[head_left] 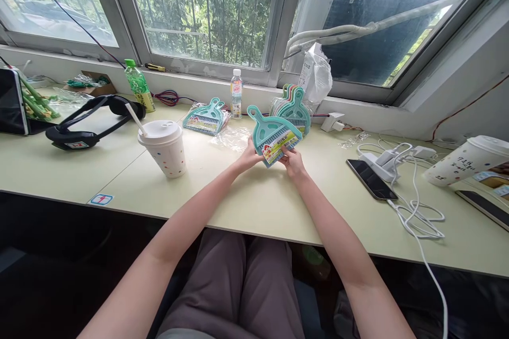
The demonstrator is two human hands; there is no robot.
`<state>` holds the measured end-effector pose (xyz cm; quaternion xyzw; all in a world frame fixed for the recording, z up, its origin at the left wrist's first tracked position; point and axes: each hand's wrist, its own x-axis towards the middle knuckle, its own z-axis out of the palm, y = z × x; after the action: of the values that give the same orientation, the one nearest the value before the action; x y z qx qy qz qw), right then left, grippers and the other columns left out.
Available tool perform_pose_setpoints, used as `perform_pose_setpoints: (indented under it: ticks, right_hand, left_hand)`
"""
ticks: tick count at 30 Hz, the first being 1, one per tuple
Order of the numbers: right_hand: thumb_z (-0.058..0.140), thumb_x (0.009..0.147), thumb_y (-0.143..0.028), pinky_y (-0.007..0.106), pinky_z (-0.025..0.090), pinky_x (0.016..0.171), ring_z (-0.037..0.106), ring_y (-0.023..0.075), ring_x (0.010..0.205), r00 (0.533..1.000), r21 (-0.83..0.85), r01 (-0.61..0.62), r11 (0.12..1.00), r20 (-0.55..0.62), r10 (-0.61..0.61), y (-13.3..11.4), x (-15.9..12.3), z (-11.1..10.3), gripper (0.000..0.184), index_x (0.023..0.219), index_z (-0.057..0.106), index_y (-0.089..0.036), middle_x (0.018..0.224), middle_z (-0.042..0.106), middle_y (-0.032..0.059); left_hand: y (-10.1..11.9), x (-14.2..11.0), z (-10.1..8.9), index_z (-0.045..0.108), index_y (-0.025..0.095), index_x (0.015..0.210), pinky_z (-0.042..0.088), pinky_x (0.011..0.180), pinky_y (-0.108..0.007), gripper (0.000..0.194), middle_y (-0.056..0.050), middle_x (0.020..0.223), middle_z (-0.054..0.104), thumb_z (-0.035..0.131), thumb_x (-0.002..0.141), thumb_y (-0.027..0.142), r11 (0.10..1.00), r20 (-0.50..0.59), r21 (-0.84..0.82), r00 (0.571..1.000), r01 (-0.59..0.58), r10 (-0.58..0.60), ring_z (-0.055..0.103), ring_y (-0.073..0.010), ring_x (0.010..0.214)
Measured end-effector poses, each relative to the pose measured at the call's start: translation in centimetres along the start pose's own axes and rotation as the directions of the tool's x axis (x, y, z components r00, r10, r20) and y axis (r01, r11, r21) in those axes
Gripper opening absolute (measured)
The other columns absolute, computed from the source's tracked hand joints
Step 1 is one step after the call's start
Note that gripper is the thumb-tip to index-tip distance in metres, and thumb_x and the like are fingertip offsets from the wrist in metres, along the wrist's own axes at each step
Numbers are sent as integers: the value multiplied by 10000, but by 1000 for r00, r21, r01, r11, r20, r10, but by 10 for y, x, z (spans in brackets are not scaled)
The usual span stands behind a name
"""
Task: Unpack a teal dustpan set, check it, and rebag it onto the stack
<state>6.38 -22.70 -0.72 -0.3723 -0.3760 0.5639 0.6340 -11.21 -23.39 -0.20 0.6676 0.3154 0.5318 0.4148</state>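
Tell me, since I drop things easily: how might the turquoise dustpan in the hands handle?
The dustpan looks like thin moulded plastic, so probably light and fairly stiff. Its smooth surface may be slippery. The bristles across its front would likely bend if pressed.

From here I count two hands, one left and one right, on one dustpan set; two more piles of sets, too overlapped to number; two lidded cups, two bottles, two phones, one black headset, one screwdriver and one crumpled white bag.
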Motion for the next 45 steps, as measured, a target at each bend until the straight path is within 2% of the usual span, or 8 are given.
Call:
perform_pose_setpoints:
  ticks: [8, 13, 19, 28, 31, 35, 40, 45]
  right_hand:
    - [699, 784, -166, 322, 608, 803, 711, 171, 835, 986, 90, 54, 994, -162, -39, 0, 2, -5, 208, 980, 630, -162, 917, 733, 47]
    - [666, 808, -161, 295, 599, 824, 705, 153, 880, 973, 139, 79, 987, -226, -46, -5, 6, -13, 227, 1031, 627, -169, 975, 730, 53]
    - [658, 807, -165, 293, 606, 794, 707, 145, 834, 982, 119, 59, 991, -184, -36, -3, 5, -12, 214, 1018, 625, -174, 963, 732, 44]
    - [720, 749, -172, 315, 623, 717, 713, 176, 744, 993, -14, -21, 1000, -120, 19, 1, 7, -14, 171, 893, 628, -162, 845, 733, 48]
    - [725, 740, -170, 311, 624, 705, 710, 178, 746, 985, -34, -29, 999, -174, 22, -1, 10, -19, 162, 868, 625, -167, 844, 733, 47]
    - [746, 722, -183, 311, 625, 707, 709, 178, 753, 984, -51, -10, 999, -176, 0, -4, 13, -26, 193, 870, 624, -172, 860, 730, 45]
    - [724, 743, -161, 256, 612, 639, 696, 150, 711, 982, -58, -33, 998, -188, 21, -7, 11, -26, 164, 875, 627, -169, 848, 729, 41]
    - [680, 782, -134, 262, 606, 639, 694, 152, 696, 983, -84, -71, 994, -173, 56, -8, 8, -20, 111, 881, 636, -156, 841, 734, 49]
  left_hand:
    - [4, -11, 20, -231, 230, 1495, 525, 791, -353, 1299, -179, 1300, 565, 793, 701, 323, 988, 205, 87, 968, 131, -147, 667, -213, 891]
    - [16, -5, -1, 26, 258, 1542, 495, 732, -288, 892, -40, 1047, 699, 611, 876, 356, 880, -75, 472, 997, 60, -28, 665, -158, 738]
    - [5, 1, -35, 313, 210, 1454, 478, 867, -322, 523, -74, 1185, 635, 439, 956, 307, 656, -391, 735, 897, 170, 206, 583, -210, 1079]
    - [-9, 0, -38, 728, 227, 941, 220, 1125, -521, 335, -91, 1084, 685, 491, 773, 61, 423, -30, 905, 998, 50, -55, 546, -285, 1129]
    - [-1, 1, -45, 724, 230, 768, 72, 1161, -531, 342, -85, 776, 679, 482, 709, -3, 373, -87, 925, 996, 73, 22, 589, -288, 1001]
    - [2, 0, -42, 637, 151, 1170, 140, 1135, -516, 411, -121, 840, 660, 478, 795, 98, 249, -260, 940, 961, 232, 88, 590, -303, 968]
    - [-7, -5, -18, 352, 189, 1449, 187, 1090, -566, 629, -146, 1241, 576, 510, 848, 283, 400, -101, 910, 994, 105, -31, 475, -340, 1177]
    - [-10, -3, -23, 549, 271, 1268, 62, 1128, -571, 560, -62, 1077, 658, 459, 768, 35, 443, -44, 894, 997, 65, -56, 519, -280, 1112]
